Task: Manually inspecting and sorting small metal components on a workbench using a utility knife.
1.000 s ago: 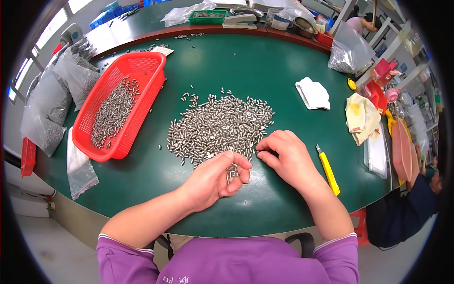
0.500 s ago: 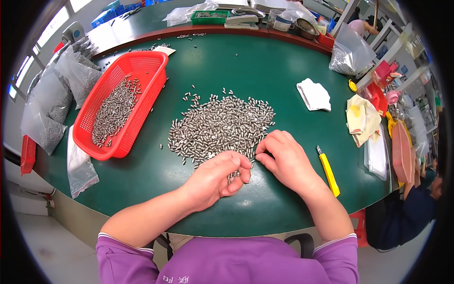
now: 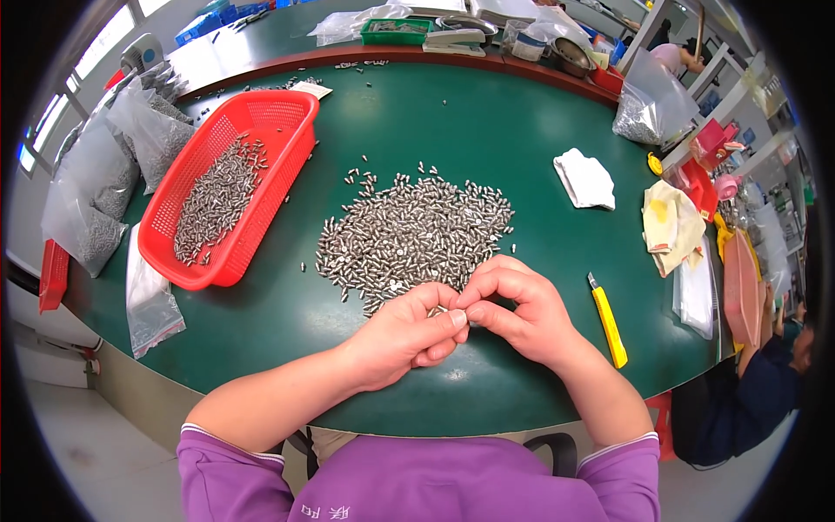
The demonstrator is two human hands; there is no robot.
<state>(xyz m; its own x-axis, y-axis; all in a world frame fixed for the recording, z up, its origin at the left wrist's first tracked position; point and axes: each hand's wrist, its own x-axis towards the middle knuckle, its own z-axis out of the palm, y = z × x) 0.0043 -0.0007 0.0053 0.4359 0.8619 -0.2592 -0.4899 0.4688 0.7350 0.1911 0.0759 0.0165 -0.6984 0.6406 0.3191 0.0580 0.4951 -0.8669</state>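
Observation:
A wide heap of small silvery metal parts (image 3: 413, 230), rounded at one end, lies on the green tabletop in front of me. Just at its near edge my left hand (image 3: 407, 337) and my right hand (image 3: 520, 315) meet, fingertips touching. Each thumb presses against its forefinger in a pinch. Whatever sits between the fingertips is hidden or too small to name. The other fingers of my left hand curl inward. More of the same metal parts lie in a red perforated plastic basket (image 3: 277, 196) to the left of the heap.
On the right lie a yellow utility knife (image 3: 609, 326), a folded white cloth (image 3: 584, 180) and a stained cream cloth (image 3: 671, 228). Clear bags of metal parts (image 3: 87, 222) stand along the left edge. A flat zip bag (image 3: 150, 296) lies near the basket. Another person (image 3: 748, 400) sits at right.
My right hand has come left and down, away from the heap's right edge, to meet my left hand at the fingertips. My left thumb and forefinger have turned toward it.

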